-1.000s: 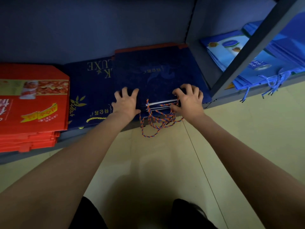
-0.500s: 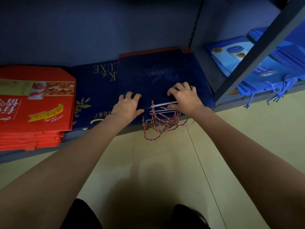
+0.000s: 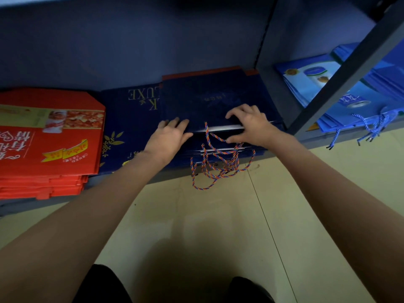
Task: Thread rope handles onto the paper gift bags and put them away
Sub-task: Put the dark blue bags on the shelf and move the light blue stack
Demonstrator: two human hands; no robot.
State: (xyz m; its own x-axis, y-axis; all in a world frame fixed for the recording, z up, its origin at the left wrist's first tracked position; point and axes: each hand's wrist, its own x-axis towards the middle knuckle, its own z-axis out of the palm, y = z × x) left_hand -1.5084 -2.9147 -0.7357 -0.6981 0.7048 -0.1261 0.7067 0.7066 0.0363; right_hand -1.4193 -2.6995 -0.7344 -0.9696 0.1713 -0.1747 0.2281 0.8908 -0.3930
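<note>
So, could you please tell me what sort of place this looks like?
Probably a packaging stockroom: metal shelving holds flat stacks of navy gift bags, red cartons and light blue bags, stored in bulk.

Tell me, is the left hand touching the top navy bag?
Touching: head view shows the left hand lying flat on the top navy bag.

Low shelf [image 3: 218, 171]: red boxes [image 3: 50, 149], navy bags [image 3: 218, 99], blue bags [image 3: 341, 106].
</note>
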